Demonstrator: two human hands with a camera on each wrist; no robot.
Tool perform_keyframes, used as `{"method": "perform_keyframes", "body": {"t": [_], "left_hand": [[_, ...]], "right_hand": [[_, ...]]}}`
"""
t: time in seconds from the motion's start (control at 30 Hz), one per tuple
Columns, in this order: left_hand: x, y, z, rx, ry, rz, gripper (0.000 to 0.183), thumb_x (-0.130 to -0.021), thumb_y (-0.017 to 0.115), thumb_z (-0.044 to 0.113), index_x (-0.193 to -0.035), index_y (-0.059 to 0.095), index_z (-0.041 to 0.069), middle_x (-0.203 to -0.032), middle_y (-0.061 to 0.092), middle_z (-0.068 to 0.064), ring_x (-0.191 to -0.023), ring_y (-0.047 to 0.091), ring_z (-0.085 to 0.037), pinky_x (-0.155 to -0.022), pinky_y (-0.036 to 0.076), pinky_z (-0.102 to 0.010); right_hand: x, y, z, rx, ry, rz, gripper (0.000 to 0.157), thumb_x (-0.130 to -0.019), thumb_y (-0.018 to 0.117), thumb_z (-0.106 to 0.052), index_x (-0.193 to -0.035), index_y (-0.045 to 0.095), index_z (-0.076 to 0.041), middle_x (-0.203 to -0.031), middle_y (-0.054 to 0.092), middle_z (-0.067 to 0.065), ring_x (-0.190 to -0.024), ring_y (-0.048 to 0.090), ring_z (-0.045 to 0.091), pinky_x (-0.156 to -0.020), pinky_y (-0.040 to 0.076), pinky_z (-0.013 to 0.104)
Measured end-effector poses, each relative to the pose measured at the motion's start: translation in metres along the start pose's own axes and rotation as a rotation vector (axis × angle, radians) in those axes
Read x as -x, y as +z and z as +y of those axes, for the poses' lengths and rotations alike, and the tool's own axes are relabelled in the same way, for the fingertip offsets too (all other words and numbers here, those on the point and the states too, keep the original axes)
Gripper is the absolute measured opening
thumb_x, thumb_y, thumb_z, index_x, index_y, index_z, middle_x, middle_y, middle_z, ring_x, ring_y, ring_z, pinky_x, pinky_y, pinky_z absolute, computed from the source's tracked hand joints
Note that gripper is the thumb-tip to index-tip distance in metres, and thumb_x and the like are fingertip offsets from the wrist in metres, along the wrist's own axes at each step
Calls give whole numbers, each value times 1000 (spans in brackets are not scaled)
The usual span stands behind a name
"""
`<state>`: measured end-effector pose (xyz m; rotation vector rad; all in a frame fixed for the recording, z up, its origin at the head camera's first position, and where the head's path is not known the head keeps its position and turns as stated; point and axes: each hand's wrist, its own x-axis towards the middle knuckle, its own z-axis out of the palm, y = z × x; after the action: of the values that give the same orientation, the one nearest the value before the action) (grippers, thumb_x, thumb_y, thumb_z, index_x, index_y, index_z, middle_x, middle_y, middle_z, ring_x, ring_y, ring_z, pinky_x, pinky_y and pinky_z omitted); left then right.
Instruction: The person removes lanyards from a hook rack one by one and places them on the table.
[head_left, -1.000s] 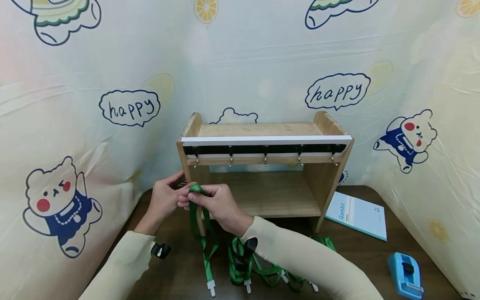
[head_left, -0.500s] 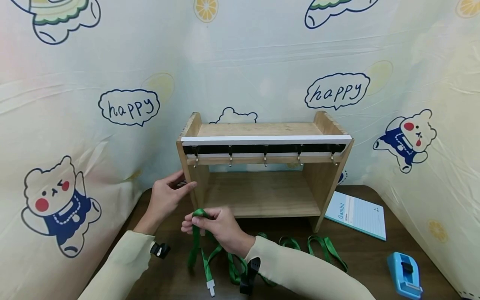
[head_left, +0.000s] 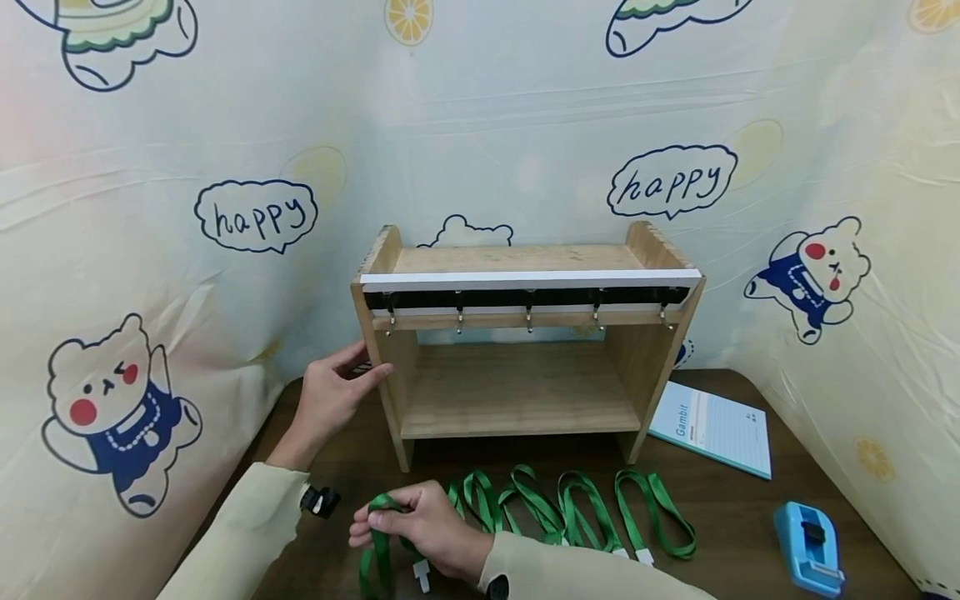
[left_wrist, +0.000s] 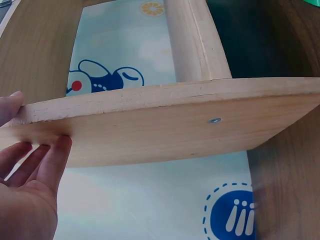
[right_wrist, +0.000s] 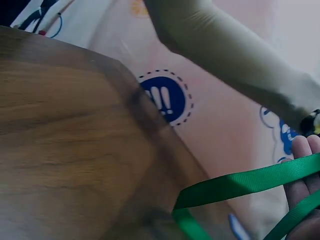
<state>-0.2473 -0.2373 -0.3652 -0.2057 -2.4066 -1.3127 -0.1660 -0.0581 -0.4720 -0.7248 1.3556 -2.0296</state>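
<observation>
My left hand (head_left: 330, 404) holds the left side panel of a small wooden shelf (head_left: 517, 383), thumb on the front edge. In the left wrist view its fingers (left_wrist: 52, 160) press the panel's outer face (left_wrist: 165, 132). A black strip (head_left: 495, 297) with several metal hooks runs along the shelf's upper front. Low in front of the shelf, my right hand (head_left: 438, 529) pinches a green lanyard (head_left: 381, 554), the ribbon looped over the fingers. A white clip (head_left: 422, 575) shows beside it. The right wrist view shows the ribbon (right_wrist: 235, 182) hanging in a loop from the hand.
More green lanyards (head_left: 581, 508) with white clips lie in a row on the dark wooden table (head_left: 720, 533), right of my right hand. A Gambit notepad (head_left: 712, 429) lies right of the shelf. Nearer, a blue plastic device (head_left: 810, 550) stands by the table's right edge.
My right hand has come down from the shelf's left side toward the table's front, bringing the green lanyard along. My left hand stays on the shelf panel.
</observation>
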Motion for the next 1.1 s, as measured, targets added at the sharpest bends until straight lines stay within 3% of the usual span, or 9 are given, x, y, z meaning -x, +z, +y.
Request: {"method": "perform_keyframes", "body": {"t": [0.07,0.2,0.4,0.57,0.77,0.97,1.1], "left_hand": [[0,-1,0,-3,-9,-3,63,-90,76,42,-143,59,12,-132,69,-16,-113,70,-32,-87,60,-41],[0,-1,0,-2,-19,-8,65,-90,76,44,-144,59,12,-133,68,-16,-115,69,-31,-88,60,-42],[0,-1,0,-5,-23,-11,63,-91,74,43,-144,59,12,-134,68,-17,-116,68,-33,-89,59,-42],[0,-1,0,-1,-21,-11,62,-91,75,43,-143,60,13,-132,69,-15,-116,68,-30,-87,61,-36],[0,-1,0,11,-16,-9,59,-90,76,40,-141,62,14,-130,71,-14,-114,69,-29,-85,61,-30],[0,-1,2,14,-10,-12,60,-90,76,40,-142,61,13,-131,70,-15,-115,69,-30,-88,60,-39],[0,-1,1,6,-13,-14,61,-91,75,42,-142,60,13,-133,69,-16,-117,68,-32,-90,59,-44]], "right_hand": [[2,0,8,-21,17,6,37,-97,67,-11,-122,64,17,-119,58,47,-106,72,36,-91,59,32],[5,-5,20,-61,56,52,33,-96,67,-7,-120,66,16,-118,65,40,-94,76,13,-89,60,34],[1,-15,32,-33,72,164,27,-92,67,4,-118,69,12,-111,72,31,-96,77,24,-92,59,43],[-6,-20,37,65,66,245,26,-90,66,9,-115,71,11,-107,75,26,-98,76,29,-91,59,39],[-12,-23,43,193,67,303,24,-88,69,9,-110,75,4,-102,79,15,-95,77,21,-86,60,25],[-15,-28,45,460,28,344,27,-86,75,1,-110,79,-11,-105,80,-1,-100,72,5,-83,56,17],[-15,-32,46,521,20,353,31,-87,77,-4,-115,78,-16,-114,78,-6,-109,71,10,-83,54,17]]}}
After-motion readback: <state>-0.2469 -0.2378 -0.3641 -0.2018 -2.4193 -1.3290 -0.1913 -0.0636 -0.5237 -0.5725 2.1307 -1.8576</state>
